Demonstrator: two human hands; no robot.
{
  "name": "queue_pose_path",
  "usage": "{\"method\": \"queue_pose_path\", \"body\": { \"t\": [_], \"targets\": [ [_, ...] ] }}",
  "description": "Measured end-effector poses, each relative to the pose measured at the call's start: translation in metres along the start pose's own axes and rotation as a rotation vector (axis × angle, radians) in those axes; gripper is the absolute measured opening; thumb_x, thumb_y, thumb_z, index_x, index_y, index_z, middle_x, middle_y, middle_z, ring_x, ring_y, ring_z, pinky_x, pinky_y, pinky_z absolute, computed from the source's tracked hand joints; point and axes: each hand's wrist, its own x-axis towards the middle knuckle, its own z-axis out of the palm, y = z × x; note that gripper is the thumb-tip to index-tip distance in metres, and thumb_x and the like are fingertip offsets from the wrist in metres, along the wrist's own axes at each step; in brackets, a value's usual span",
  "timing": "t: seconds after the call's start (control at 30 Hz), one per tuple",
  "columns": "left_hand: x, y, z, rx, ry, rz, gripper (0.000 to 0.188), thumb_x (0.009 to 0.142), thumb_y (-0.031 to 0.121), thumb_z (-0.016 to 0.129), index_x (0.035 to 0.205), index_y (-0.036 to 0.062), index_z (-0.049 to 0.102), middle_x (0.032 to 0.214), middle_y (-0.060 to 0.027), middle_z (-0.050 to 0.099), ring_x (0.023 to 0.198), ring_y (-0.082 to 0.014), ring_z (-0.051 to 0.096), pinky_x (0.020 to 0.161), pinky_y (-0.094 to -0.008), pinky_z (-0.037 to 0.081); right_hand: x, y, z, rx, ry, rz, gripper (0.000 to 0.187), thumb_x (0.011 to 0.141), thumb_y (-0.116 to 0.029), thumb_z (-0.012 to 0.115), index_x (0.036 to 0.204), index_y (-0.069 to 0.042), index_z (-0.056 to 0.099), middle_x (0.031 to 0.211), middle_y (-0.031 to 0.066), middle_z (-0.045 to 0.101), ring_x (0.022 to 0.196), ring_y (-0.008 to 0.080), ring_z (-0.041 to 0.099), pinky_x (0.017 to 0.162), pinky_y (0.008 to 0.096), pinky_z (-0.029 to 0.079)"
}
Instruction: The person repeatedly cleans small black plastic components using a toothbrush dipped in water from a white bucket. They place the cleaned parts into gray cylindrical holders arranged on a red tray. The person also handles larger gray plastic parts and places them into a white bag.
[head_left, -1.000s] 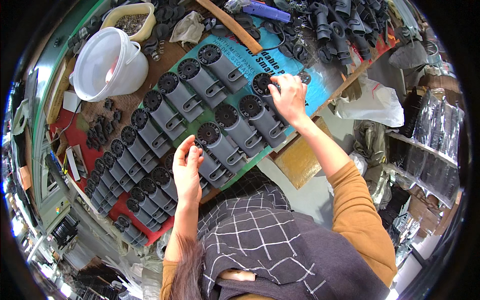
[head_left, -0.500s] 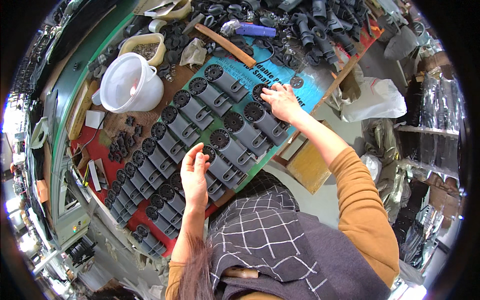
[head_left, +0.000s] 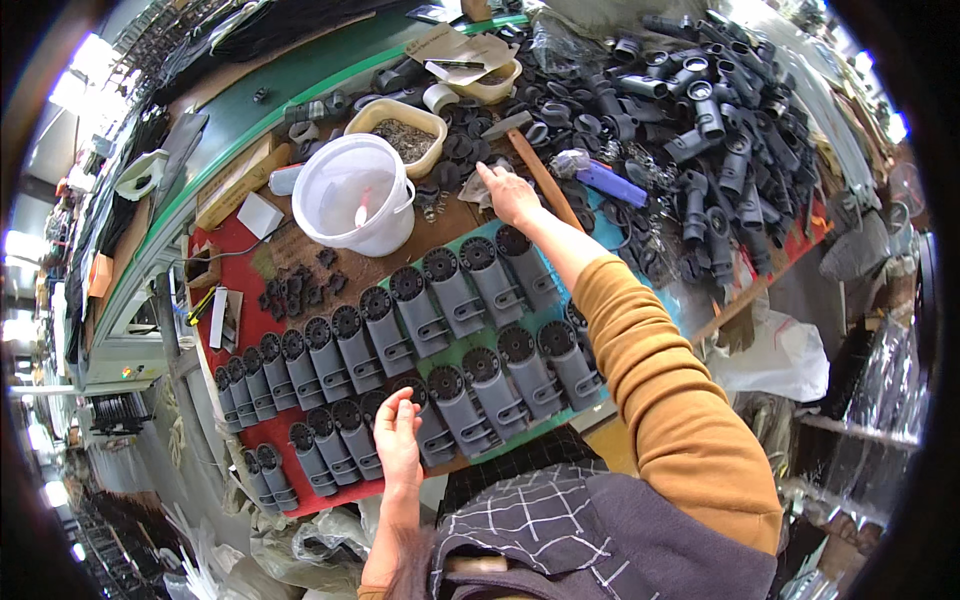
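Reaching at 12 o'clock, right hand (head_left: 512,195) fingers spread, empty, over small metal rings (head_left: 432,208); left hand (head_left: 398,435) loosely curled, empty, touching grey ribbed plastic housings (head_left: 455,395). Sleeve could knock rows askew.

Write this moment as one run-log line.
left hand: on grey parts | right hand: reaching beside white bucket
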Motion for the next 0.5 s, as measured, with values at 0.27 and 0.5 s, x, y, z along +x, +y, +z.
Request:
{"method": "queue_pose_path", "body": {
  "t": [0.27,0.5],
  "targets": [
    [0.039,0.034,0.134,-0.210,-0.357,0.162,0.053,0.097,0.041,0.051,0.138,0.0078,0.043,0.139,-0.0059,0.044,0.119,-0.0187,0.049,0.097,-0.0326,0.042,-0.107,-0.017,-0.108,0.726,0.485,-0.082,0.013,0.087,-0.011,0.062,0.091,0.001,0.066,0.080,0.0117,0.064,0.071,0.0189,0.061,0.066,0.0312,0.048],
    [-0.009,0.022,0.212,-0.167,-0.554,0.563,0.046,0.100,0.042,0.042,0.101,-0.0023,0.054,0.094,-0.0145,0.064,0.086,-0.0233,0.065,0.081,-0.0352,0.052,-0.263,-0.104,-0.150,1.733,0.128,0.639,0.025,0.100,-0.017,0.047,0.104,0.000,0.064,0.104,0.0011,0.061,0.094,0.0066,0.052,0.085,0.0229,0.042]
  ]
}}
